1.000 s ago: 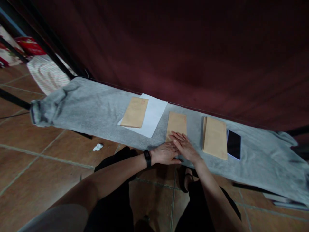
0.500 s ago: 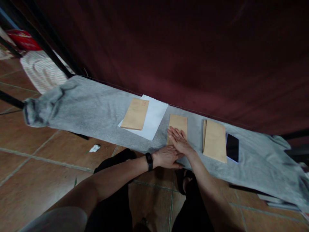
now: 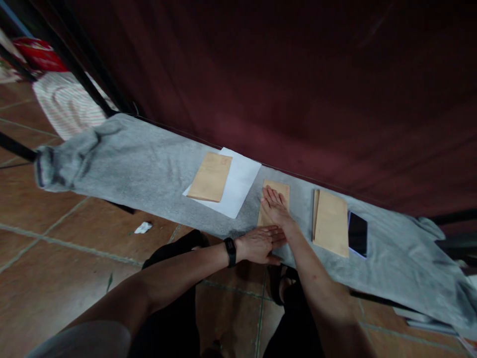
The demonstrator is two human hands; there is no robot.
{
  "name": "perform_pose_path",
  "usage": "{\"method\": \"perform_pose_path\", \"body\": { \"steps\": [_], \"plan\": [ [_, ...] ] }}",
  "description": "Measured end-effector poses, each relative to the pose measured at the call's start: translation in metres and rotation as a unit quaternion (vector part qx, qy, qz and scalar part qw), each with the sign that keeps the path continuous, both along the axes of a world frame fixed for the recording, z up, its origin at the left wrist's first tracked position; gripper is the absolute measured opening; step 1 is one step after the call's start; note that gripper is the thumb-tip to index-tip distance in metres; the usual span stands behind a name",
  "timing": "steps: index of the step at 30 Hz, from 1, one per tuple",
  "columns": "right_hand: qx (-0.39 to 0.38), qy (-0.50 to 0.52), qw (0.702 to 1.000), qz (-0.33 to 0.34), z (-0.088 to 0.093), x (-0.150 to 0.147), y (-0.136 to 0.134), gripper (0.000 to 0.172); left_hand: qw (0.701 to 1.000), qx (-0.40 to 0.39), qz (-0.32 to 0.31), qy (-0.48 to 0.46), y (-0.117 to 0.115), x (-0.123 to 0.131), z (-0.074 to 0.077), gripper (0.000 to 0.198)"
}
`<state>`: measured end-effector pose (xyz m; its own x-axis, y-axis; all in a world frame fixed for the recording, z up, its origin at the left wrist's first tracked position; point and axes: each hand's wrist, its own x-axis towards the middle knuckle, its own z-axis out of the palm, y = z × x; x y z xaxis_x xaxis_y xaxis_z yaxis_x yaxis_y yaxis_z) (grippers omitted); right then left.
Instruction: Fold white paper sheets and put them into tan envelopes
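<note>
A brown paper envelope (image 3: 264, 214) lies on the grey cloth in front of me, partly covered by my hands. My right hand (image 3: 276, 205) rests flat on it, fingers stretched toward its far end. Across the envelope's near end lies my left hand (image 3: 259, 243), flat with fingers extended and a black band on the wrist; its fingertips reach under the right wrist. To the left, another brown envelope (image 3: 210, 176) sits on white paper (image 3: 240, 181). On the right is a small stack of brown envelopes (image 3: 331, 223).
A dark-screened phone (image 3: 357, 233) lies beside the right stack. Grey cloth (image 3: 149, 169) covers the long narrow surface, with a dark red curtain (image 3: 261, 74) behind it. A crumpled white scrap (image 3: 143, 227) is on the tiled floor. Black bars (image 3: 85, 74) stand at the left.
My right hand has slid up the envelope, away from me, with its fingers spread a little. My left hand stays at the near end. The view has shifted slightly.
</note>
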<state>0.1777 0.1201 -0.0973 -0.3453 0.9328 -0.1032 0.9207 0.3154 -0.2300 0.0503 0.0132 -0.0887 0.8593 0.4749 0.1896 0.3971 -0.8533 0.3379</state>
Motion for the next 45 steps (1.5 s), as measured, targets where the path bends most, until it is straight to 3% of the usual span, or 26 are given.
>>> {"method": "perform_pose_path", "body": {
  "steps": [6, 14, 19, 25, 33, 45],
  "plan": [
    [0.004, 0.000, 1.000, -0.014, -0.003, 0.005, -0.008, 0.064, 1.000, 0.010, 0.005, -0.003, 0.000, 0.001, -0.002, 0.075],
    [0.104, -0.014, 0.993, -0.053, -0.012, 0.025, -0.017, 0.061, 1.000, 0.009, 0.007, 0.003, 0.000, -0.001, 0.000, 0.076],
    [0.121, -0.015, 0.988, -0.092, -0.015, 0.038, -0.018, 0.061, 1.000, 0.011, -0.003, 0.001, 0.000, -0.003, -0.001, 0.074],
    [0.102, -0.005, 0.992, -0.069, -0.013, 0.050, -0.036, 0.060, 1.000, -0.001, 0.009, -0.006, -0.001, -0.003, -0.002, 0.072],
    [0.009, 0.045, 0.999, -0.014, -0.003, 0.062, -0.068, 0.063, 1.000, -0.013, -0.001, 0.003, 0.001, -0.003, 0.003, 0.068],
    [-0.023, 0.078, 0.997, 0.019, 0.003, 0.071, -0.114, 0.061, 0.998, -0.055, 0.006, 0.015, -0.001, -0.014, 0.007, 0.066]
  ]
}}
